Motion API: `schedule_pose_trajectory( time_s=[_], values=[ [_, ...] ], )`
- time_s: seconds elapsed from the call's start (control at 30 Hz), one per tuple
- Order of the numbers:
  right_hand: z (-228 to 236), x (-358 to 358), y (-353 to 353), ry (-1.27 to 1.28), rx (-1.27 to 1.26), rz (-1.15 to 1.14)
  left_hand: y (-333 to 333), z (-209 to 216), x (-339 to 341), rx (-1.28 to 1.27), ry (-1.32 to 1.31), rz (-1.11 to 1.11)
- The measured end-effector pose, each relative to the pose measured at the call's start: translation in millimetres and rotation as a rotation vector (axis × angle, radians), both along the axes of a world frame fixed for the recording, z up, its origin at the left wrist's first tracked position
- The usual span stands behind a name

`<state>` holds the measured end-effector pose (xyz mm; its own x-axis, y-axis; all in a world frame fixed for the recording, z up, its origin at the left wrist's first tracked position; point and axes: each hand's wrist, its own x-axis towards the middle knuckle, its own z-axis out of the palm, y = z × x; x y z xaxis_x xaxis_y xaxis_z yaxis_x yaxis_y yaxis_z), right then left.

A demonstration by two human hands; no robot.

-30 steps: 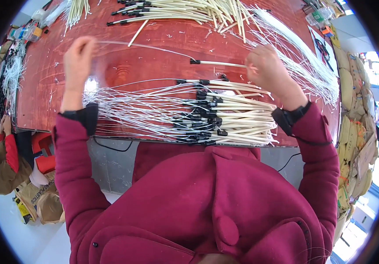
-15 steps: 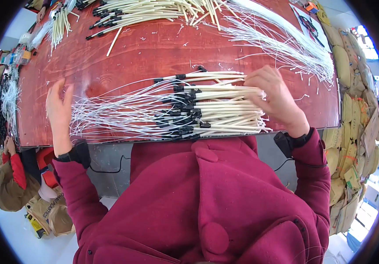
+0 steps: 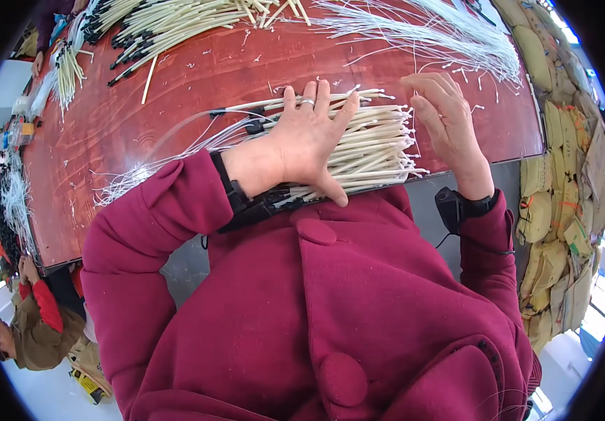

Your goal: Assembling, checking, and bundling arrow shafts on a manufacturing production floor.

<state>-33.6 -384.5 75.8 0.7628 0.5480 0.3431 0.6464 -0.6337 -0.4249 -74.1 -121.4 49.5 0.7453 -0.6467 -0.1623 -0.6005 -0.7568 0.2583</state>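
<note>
A flat bundle of cream-coloured tubes lies along the near edge of the red table. Black fittings sit at the tubes' left ends, and thin white strands trail from them to the left. My left hand rests palm down across the bundle, fingers and thumb spread, covering much of the fittings. Just beyond the tubes' right ends is my right hand, its fingers slightly bent and the thumb apart. A fine white strand passes close to its fingertips; I see nothing gripped.
At the far side is a larger pile of cream tubes with black ends. A long bundle of white strands lies at the far right. Filled sacks are stacked beyond the table's right edge. Another person is at the lower left.
My left hand has moved right, from beside the strands onto the tubes, and spread out flat. My right hand has shifted slightly right, off the tube ends. The whole view has also shifted.
</note>
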Motion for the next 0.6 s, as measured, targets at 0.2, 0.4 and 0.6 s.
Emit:
schedule_pose_trajectory(
  time_s=[0.2,0.4,0.6],
  values=[
    [-14,-13,1,0.069,0.111,-0.04,-5,4,-14,0.066,0.013,0.016],
    [-17,-20,2,0.075,0.067,-0.042,1,-1,-14,0.012,0.055,0.027],
    [-29,-29,2,0.027,0.05,-0.052,4,-1,-16,0.001,-0.065,-0.018]
  ],
)
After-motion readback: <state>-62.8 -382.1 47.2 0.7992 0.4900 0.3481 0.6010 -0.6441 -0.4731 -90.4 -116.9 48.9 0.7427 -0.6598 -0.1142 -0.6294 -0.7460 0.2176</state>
